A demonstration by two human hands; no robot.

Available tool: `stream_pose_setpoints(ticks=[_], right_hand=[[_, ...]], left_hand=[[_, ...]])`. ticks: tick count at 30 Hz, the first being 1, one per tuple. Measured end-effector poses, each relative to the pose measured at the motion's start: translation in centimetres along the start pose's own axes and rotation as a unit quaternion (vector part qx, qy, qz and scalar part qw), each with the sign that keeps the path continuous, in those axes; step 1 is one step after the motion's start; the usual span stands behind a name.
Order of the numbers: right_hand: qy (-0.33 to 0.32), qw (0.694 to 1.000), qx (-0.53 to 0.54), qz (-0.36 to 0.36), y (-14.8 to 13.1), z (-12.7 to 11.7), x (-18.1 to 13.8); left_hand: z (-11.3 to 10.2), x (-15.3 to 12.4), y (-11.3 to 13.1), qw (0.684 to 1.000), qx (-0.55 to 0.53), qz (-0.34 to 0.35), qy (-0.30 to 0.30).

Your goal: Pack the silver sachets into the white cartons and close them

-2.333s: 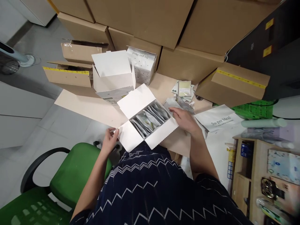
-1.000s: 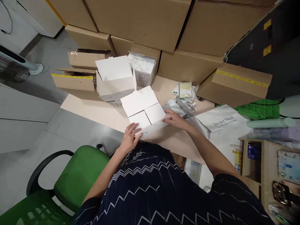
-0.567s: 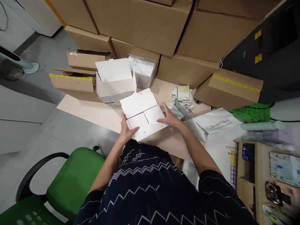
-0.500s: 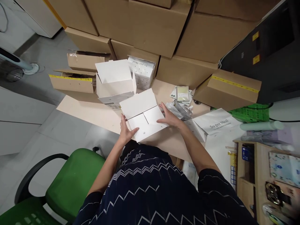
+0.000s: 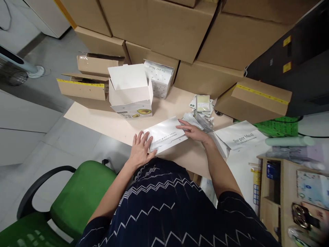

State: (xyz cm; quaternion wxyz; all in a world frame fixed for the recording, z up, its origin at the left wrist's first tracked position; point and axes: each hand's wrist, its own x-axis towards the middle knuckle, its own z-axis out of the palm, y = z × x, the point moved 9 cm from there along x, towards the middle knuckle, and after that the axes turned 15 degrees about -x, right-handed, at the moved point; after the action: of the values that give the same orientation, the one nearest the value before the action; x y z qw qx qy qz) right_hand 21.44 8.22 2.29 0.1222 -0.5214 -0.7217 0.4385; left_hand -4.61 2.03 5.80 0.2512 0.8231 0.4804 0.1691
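White, printed, rectangular cardboard carton at the pale wooden bench's near edge, lid folded over.
The left hand and right hand touch opposite ends, fingers extended, unclenched; closing appears nearly done, but any front tuck is unclear.

From my head feed: lid of near white box swung down from far side, print now up. Left hand shifted onto left end, right hand onto right. I now see avocado print beyond.
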Motion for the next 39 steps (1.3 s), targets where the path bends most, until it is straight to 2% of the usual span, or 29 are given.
stream_pose_setpoints(ticks=[3, 6, 8, 11, 13, 15, 18, 20, 23, 26, 31, 35, 39], right_hand=[[0.007, 0.999, -0.032, 0.03, 0.1, -0.4, -0.3], [0.043, 0.99, -0.117, 0.059, -1.8, -1.8, 0.2], [0.11, 0.978, -0.173, 0.042, -5.3, -3.4, 1.1], [0.184, 0.964, -0.186, -0.046, -12.4, -4.3, 4.2], [0.182, 0.959, -0.19, -0.103, -16.6, -3.4, 7.6], [0.161, 0.954, -0.225, -0.113, -19.0, -2.0, 11.7], [0.093, 0.95, -0.299, -0.009, -18.4, 0.2, 17.5], [0.046, 0.937, -0.343, 0.057, -17.2, 1.1, 19.7], [0.049, 0.925, -0.374, 0.049, -17.2, 0.9, 20.4], [0.144, 0.923, -0.357, 0.004, -18.7, -2.1, 18.4], [0.35, 0.903, -0.247, -0.019, -19.6, -10.8, 10.3], [0.492, 0.853, -0.158, -0.072, -19.4, -16.0, 1.4], [0.596, 0.787, -0.14, -0.071, -17.7, -17.6, -6.8]], left_hand=[[1.2, 1.6, 1.7, 0.999, 0.029, -0.008, -0.037], [2.2, 3.7, 2.4, 0.996, 0.037, -0.01, -0.08], [2.5, 4.7, 2.2, 0.994, 0.032, -0.016, -0.105], [2.7, 5.2, 1.8, 0.989, 0.03, -0.037, -0.137], [2.7, 5.0, 1.7, 0.988, 0.034, -0.048, -0.145], [2.5, 4.7, 1.9, 0.988, 0.032, -0.045, -0.141], [2.1, 4.2, 2.0, 0.991, 0.029, -0.031, -0.13], [1.7, 3.7, 1.5, 0.992, 0.031, -0.028, -0.123], [0.9, 2.9, 0.3, 0.992, 0.031, -0.025, -0.116], [0.0, 2.4, -0.8, 0.993, 0.031, -0.023, -0.114], [-1.0, 3.0, -2.4, 0.99, 0.034, -0.008, -0.14], [-1.8, 4.9, -4.3, 0.988, 0.042, 0.019, -0.149], [-3.2, 8.5, -7.3, 0.986, 0.062, 0.022, -0.154]])
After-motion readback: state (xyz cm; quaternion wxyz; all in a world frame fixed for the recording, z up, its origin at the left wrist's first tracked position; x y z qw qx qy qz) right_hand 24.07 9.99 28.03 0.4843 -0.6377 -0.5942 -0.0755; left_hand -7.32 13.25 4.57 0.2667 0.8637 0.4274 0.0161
